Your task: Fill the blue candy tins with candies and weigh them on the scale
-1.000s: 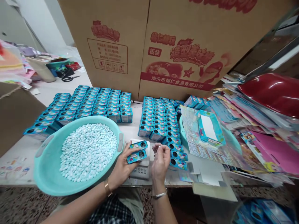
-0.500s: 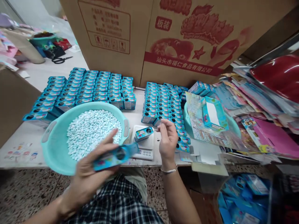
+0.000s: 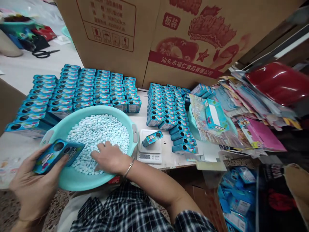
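Note:
My left hand [image 3: 36, 187] grips a small blue carton [image 3: 49, 158] with a round dark window, its open flap tilted over the basin's left side. Inside the turquoise basin [image 3: 70, 180] lie many pale blue candies [image 3: 84, 135]. My right hand [image 3: 109, 158], a bangle on its wrist, reaches into them with bent fingers; the fingertips are partly buried, so whether they hold any candies is hidden. Just right of the basin, a white digital scale [image 3: 149, 154] bears another blue carton [image 3: 152, 138].
Rows of blue cartons [image 3: 83, 90] stand behind the basin, with more rows [image 3: 155, 106] behind the scale. A large cardboard box [image 3: 145, 48] rises at the back. A second basin [image 3: 193, 122] sits right, under a shiny sheet. Scissors [image 3: 43, 53] lie far left.
My right hand has moved left from above the scale into the candies. My left hand has shifted left with the carton, turning it toward the basin. The view has shifted slightly.

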The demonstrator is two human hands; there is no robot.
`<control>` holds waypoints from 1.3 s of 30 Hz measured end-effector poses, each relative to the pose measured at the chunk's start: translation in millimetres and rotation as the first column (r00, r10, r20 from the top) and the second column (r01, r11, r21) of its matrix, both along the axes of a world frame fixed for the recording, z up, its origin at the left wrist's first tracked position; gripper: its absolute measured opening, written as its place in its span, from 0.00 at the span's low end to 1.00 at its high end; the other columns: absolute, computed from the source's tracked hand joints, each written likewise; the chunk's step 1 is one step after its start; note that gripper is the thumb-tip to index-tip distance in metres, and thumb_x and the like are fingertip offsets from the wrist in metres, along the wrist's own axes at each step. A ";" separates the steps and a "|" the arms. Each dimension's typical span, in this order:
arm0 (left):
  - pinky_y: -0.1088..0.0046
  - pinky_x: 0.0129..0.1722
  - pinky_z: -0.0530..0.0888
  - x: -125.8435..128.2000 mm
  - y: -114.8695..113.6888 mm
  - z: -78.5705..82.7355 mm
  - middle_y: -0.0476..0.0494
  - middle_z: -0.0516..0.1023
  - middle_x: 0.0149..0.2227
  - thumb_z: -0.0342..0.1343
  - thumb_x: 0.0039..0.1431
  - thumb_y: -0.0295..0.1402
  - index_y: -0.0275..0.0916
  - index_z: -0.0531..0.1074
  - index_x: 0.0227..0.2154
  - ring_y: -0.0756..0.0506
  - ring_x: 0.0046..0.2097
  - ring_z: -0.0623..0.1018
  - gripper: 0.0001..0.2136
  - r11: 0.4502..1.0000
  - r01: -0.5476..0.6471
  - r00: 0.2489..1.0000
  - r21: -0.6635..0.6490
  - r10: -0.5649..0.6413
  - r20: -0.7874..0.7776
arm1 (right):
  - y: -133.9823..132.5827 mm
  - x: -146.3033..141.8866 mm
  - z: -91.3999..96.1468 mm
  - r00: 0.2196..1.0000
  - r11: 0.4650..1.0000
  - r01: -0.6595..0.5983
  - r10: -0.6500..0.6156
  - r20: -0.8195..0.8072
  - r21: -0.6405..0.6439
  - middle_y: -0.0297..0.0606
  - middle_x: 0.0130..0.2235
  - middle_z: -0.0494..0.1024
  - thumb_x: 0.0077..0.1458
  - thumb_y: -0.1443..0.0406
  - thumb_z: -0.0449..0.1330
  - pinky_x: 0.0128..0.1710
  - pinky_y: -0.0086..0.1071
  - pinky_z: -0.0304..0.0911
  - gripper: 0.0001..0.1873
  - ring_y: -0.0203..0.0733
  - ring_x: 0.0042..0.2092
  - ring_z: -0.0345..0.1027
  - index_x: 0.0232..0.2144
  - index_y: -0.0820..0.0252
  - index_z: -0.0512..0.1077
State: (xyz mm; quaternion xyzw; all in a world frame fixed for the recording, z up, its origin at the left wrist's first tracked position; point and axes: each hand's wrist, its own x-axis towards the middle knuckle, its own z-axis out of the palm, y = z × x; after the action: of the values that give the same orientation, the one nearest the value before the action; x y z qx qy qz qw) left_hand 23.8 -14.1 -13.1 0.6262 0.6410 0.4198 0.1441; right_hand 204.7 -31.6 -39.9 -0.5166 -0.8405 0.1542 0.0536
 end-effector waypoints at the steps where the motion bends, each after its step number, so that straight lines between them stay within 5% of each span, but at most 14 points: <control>1: 0.53 0.55 0.71 1.7 -0.3 0.7 0.45 0.77 0.51 0.65 0.48 0.45 0.44 0.72 0.53 0.34 0.51 0.77 0.28 1.000 -0.019 1.000 0.001 0.019 -0.003 | 1.5 -1.8 -1.9 1.000 1.000 -0.002 0.002 0.003 0.004 0.45 0.46 0.69 0.61 0.55 0.55 0.34 0.44 0.71 0.17 0.52 0.46 0.66 0.47 0.59 0.64; 5: 0.53 0.52 0.73 2.5 1.0 5.3 0.45 0.81 0.45 0.66 0.44 0.47 0.43 0.75 0.50 0.35 0.45 0.79 0.28 0.998 -0.041 0.999 -0.039 0.041 -0.016 | 9.1 -2.2 -1.0 0.999 0.999 0.032 -0.031 0.008 -0.020 0.42 0.41 0.71 0.63 0.69 0.46 0.31 0.39 0.69 0.10 0.46 0.38 0.70 0.45 0.62 0.63; 10: 0.56 0.52 0.73 -2.9 8.1 2.1 0.46 0.79 0.46 0.66 0.44 0.47 0.44 0.75 0.49 0.36 0.46 0.78 0.28 0.998 -0.056 0.995 -0.023 0.054 -0.084 | 15.9 5.1 12.7 0.965 0.966 0.255 -0.252 -0.073 0.036 0.40 0.43 0.72 0.65 0.66 0.45 0.30 0.36 0.67 0.10 0.44 0.37 0.70 0.46 0.58 0.62; 16: 0.57 0.49 0.75 -3.9 20.7 -10.1 0.45 0.75 0.48 0.61 0.48 0.48 0.47 0.66 0.56 0.38 0.46 0.78 0.30 0.966 0.183 0.916 -0.184 -0.236 -0.325 | 13.1 7.7 19.6 0.968 0.964 0.250 -0.246 -0.055 0.085 0.41 0.43 0.73 0.63 0.69 0.46 0.32 0.39 0.67 0.10 0.48 0.43 0.67 0.44 0.58 0.64; 20: 0.53 0.52 0.73 -5.2 25.4 -11.8 0.40 0.73 0.49 0.58 0.49 0.54 0.44 0.64 0.56 0.33 0.53 0.74 0.34 0.961 0.243 0.848 -0.134 -0.278 -0.452 | 5.8 9.6 24.6 0.984 0.978 0.175 -0.172 -0.033 0.114 0.40 0.45 0.74 0.62 0.69 0.48 0.43 0.48 0.67 0.10 0.50 0.47 0.65 0.42 0.57 0.67; 25: 0.49 0.54 0.71 0.3 27.1 7.7 0.37 0.73 0.50 0.57 0.43 0.63 0.42 0.64 0.55 0.30 0.54 0.73 0.40 0.970 0.220 0.835 -0.104 -0.242 -0.493 | -20.5 41.5 49.7 0.914 0.950 0.255 -0.177 -0.365 0.179 0.40 0.50 0.74 0.63 0.66 0.50 0.41 0.41 0.67 0.10 0.46 0.46 0.68 0.44 0.55 0.69; 27: 0.49 0.55 0.70 18.8 20.8 22.1 0.36 0.72 0.53 0.56 0.46 0.62 0.42 0.63 0.56 0.31 0.55 0.72 0.39 0.962 0.263 0.854 -0.072 -0.267 -0.446 | -37.5 66.2 58.5 0.747 0.897 0.404 -0.212 -0.630 0.178 0.37 0.44 0.77 0.65 0.64 0.50 0.46 0.39 0.66 0.10 0.43 0.46 0.69 0.40 0.54 0.72; 29: 0.52 0.58 0.67 51.9 10.5 33.1 0.36 0.71 0.55 0.55 0.52 0.57 0.41 0.61 0.57 0.34 0.57 0.71 0.35 0.900 0.430 0.826 -0.071 -0.424 -0.370 | -53.9 94.6 59.2 0.420 0.738 0.672 -0.316 -0.850 0.058 0.35 0.38 0.77 0.64 0.63 0.51 0.45 0.38 0.66 0.10 0.41 0.42 0.70 0.36 0.54 0.73; 31: 0.51 0.60 0.64 96.2 0.2 35.2 0.36 0.70 0.56 0.56 0.55 0.52 0.41 0.59 0.59 0.35 0.59 0.69 0.33 0.752 0.651 0.684 -0.101 -0.639 -0.351 | -65.8 122.1 49.8 0.046 0.490 0.862 -0.329 -0.943 -0.129 0.34 0.34 0.76 0.63 0.62 0.53 0.42 0.37 0.65 0.10 0.40 0.38 0.70 0.33 0.56 0.74; 33: 0.43 0.64 0.51 143.3 -5.9 27.2 0.35 0.69 0.59 0.59 0.54 0.49 0.41 0.57 0.60 0.32 0.63 0.64 0.34 0.610 0.773 0.509 -0.171 -0.759 -0.407 | -71.7 144.4 32.6 -0.240 0.355 0.880 -0.239 -0.941 -0.314 0.35 0.33 0.75 0.61 0.59 0.55 0.43 0.38 0.65 0.12 0.39 0.37 0.70 0.32 0.58 0.73; 36: 0.42 0.65 0.47 199.7 -5.1 7.0 0.32 0.74 0.54 0.62 0.51 0.42 0.37 0.65 0.54 0.29 0.63 0.63 0.28 0.503 0.813 0.364 -0.293 -0.832 -0.418 | -73.3 164.9 5.9 -0.485 0.371 0.778 -0.157 -0.860 -0.507 0.37 0.36 0.77 0.59 0.55 0.56 0.48 0.39 0.65 0.15 0.40 0.41 0.71 0.33 0.60 0.74; 39: 0.42 0.64 0.48 228.3 0.5 1.5 0.38 0.79 0.43 0.60 0.51 0.33 0.38 0.71 0.42 0.33 0.53 0.75 0.14 0.483 0.823 0.357 -0.300 -0.849 -0.389 | -72.7 175.4 -6.9 -0.612 0.409 0.666 -0.178 -0.771 -0.623 0.40 0.41 0.78 0.57 0.53 0.58 0.50 0.40 0.64 0.17 0.42 0.45 0.72 0.37 0.60 0.75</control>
State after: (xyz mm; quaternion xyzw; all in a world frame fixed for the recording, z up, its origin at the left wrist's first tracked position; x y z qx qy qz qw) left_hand 252.2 -13.5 -11.6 0.9432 0.2572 0.0973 0.1863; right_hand 380.1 -104.3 -46.8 -0.5238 -0.0620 0.2742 0.8041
